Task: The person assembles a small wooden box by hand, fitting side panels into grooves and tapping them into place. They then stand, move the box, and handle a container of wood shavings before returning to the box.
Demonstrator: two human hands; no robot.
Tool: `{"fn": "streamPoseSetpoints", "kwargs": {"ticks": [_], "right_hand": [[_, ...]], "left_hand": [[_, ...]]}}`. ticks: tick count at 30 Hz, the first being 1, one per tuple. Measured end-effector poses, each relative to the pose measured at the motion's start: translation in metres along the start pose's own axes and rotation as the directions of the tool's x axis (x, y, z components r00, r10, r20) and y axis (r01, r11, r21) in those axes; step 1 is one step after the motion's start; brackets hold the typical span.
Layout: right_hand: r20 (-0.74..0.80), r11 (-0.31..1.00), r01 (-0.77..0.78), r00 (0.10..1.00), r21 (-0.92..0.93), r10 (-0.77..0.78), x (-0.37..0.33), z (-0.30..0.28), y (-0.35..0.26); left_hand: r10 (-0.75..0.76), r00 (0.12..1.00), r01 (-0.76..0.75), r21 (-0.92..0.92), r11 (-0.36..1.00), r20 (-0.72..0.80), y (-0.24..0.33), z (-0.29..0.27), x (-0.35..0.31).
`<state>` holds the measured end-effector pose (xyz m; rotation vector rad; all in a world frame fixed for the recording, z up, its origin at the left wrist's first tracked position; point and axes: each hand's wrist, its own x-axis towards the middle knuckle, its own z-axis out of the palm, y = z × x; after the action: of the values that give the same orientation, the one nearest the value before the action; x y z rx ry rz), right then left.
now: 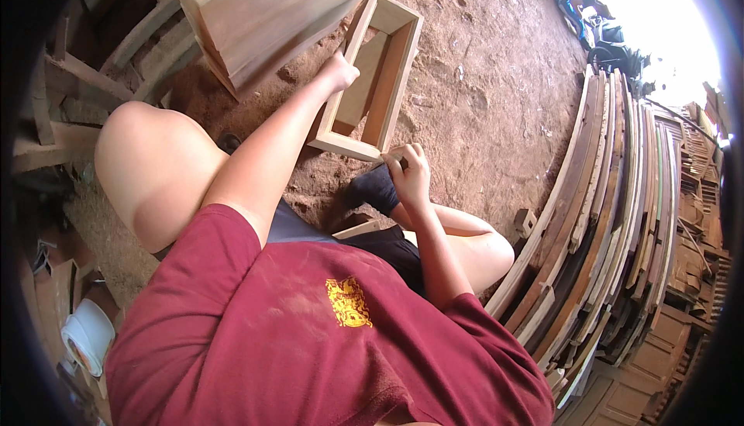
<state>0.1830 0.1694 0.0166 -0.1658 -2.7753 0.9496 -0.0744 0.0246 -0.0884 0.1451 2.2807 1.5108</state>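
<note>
A shallow rectangular wooden drawer (347,145) is tilted between my arms, its open inside toward me. My left hand (339,72) is closed round its left long side, near the middle. At the near right corner of the drawer is my right hand (411,172), its thumb and fingers drawn together in a pinch. The fingertips meet the corner, and whatever they may hold is too small to make out. Just left of the drawer stands a larger wooden cabinet body (271,19) with smooth, pale brown sides.
Sandy brown ground (484,77) spreads beyond the drawer. Long wooden boards (597,217) are stacked along the right, with a small wood block (525,221) beside them. Curved wooden pieces (143,34) crowd the far left. A white container (88,334) lies at the lower left.
</note>
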Motion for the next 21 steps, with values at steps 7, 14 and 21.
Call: {"fn": "streamPoseSetpoints", "kwargs": {"ticks": [7,14,21], "right_hand": [[-0.048,0.999,-0.041,0.998,0.007,0.041,0.011,0.001,-0.001],[-0.020,0.999,-0.040,0.999,-0.012,0.040,-0.002,0.004,0.007],[-0.040,0.998,-0.041,0.998,0.046,0.042,0.008,0.013,0.001]], "left_hand": [[-0.058,0.993,0.061,-0.021,0.998,0.105,0.018,-0.001,-0.008],[-0.060,0.994,0.063,-0.034,0.997,0.097,0.012,-0.003,-0.005],[-0.006,0.996,0.015,-0.110,0.994,0.089,0.015,-0.005,-0.014]]}}
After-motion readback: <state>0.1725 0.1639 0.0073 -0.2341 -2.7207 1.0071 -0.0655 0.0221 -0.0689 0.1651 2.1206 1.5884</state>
